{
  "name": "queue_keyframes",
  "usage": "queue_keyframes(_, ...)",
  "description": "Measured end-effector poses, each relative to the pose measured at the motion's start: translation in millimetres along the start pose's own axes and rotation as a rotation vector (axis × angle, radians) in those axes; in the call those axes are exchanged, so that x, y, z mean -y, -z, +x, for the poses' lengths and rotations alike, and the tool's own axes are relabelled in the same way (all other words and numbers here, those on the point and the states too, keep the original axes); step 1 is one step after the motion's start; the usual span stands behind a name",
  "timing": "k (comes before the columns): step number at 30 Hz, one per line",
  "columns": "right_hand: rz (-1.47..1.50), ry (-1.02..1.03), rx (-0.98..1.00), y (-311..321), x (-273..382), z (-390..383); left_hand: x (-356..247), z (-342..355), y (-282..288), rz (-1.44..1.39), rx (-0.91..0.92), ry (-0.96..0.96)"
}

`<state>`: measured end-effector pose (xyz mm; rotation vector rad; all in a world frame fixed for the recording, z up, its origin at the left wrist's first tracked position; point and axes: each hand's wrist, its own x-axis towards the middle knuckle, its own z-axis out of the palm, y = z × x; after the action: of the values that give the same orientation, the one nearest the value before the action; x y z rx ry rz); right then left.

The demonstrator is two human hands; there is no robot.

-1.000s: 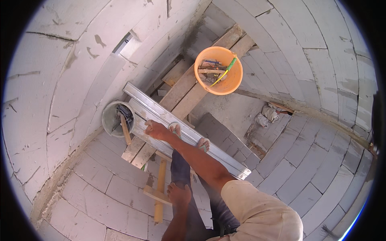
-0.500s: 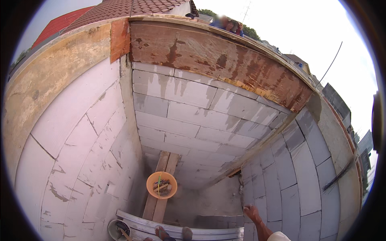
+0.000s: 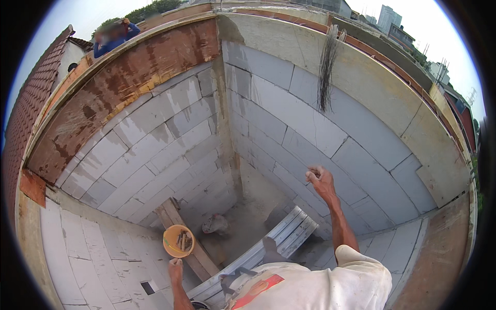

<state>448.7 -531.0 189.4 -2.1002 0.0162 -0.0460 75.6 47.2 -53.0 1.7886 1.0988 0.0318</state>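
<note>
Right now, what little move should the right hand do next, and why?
Perhaps lift the bare right hand a little toward the bundle of thin black wires: the hand is raised with its fingers curled, and the bundle hangs above it in the picture, at the top of the light grey block wall.

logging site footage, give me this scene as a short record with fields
left hand: near the orange bucket; grip unclear
right hand: raised, fingers curled; nothing clearly visible in it
bucket: on wooden planks, pieces inside
platform: ribbed metal plank
walls: pale blocks
wall top: dark wire bundle hanging
other person: blue sleeve, upper left
</note>
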Motion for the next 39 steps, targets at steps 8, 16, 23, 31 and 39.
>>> queue_keyframes(8,0.182,0.593,0.326,195.7,164.7,30.7,-417.2,-29.1,-223.6,-0.318,0.478,-0.545)
queue_keyframes(16,0.492,0.941,0.326,230.2,180.5,38.4,-697.8,-126.3,-324.4,-0.361,0.538,-1.091)
queue_keyframes(23,0.147,0.448,-0.352,184.8,239.5,172.1,-817.0,-175.3,-365.5,-0.358,0.787,-1.056)
queue_keyframes(31,0.376,0.417,-0.26,166.6,230.2,228.6,-824.2,-164.4,-388.9,-0.686,1.144,-0.812)
queue_keyframes(39,0.067,0.436,-0.414,174.1,231.9,224.0,-819.9,-167.0,-388.2,-0.721,1.165,-0.814)
